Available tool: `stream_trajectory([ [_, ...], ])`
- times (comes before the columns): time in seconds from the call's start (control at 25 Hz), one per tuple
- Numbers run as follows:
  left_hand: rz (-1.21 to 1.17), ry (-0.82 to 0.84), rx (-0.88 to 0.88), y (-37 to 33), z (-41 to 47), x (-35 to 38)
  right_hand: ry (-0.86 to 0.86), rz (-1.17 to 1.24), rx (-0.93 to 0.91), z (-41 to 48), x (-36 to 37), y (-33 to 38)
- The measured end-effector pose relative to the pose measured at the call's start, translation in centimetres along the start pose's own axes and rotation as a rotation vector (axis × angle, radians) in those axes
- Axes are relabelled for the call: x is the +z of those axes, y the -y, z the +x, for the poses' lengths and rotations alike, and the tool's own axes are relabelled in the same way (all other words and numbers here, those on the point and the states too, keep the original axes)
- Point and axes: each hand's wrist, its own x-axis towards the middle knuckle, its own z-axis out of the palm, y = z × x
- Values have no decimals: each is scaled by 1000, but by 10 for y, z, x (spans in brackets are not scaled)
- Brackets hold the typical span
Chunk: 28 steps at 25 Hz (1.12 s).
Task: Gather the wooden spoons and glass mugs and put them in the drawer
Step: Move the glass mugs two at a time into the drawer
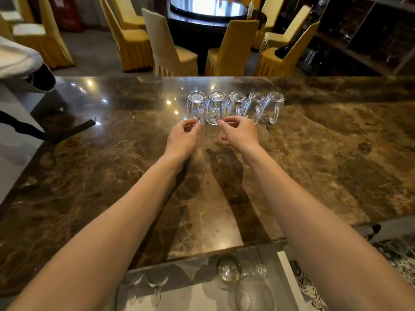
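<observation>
Brown veined marble fills the middle of the frame as a polished countertop [314, 153]. Beyond its far edge, in the upper part, yellow-covered chairs [231, 48] ring a dark round table [208, 16], and dark shelving [359, 34] fills the upper right.

Five glass mugs [235, 104] stand upside down in a tight row at upper centre of the countertop, handles turned toward the camera and neighbouring mugs touching or nearly so. All five are empty.

Both bare forearms reach up from the lower corners to the left end of that row. The left hand [184, 133] has its fingers curled, with thumb and forefinger meeting at the foot of the leftmost mug [195, 104], by its handle; whether they actually pinch the glass cannot be told. The right hand [240, 131] is also curled, its forefinger tip just beside the rim of the second mug [215, 106]; whether it holds anything cannot be told.

At bottom centre, below the counter's near edge, an open drawer [193, 297] holds clear glassware: stemmed glasses [155, 286] on the left, a rounded glass piece [228, 271] and a wide glass bowl [253, 292] on the right.
</observation>
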Motion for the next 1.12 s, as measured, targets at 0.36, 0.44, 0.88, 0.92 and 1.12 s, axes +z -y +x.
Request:
stream_trajectory([
  [0.36, 107, -64, 22, 3, 56, 28, 40, -110, -1, 59, 21, -7],
  [0.44, 114, -78, -3, 7, 62, 32, 36, -171, -39, 64, 21, -9],
  [0.88, 241, -139, 109, 7, 58, 23, -37, -207, -149, 56, 29, -6],
  [0.92, 255, -144, 113, 7, 56, 19, -33, -200, -152, 51, 29, -5],
  [1.12, 262, -109, 144, 8, 28, -5, 16, -183, -192, 18, 27, 2],
])
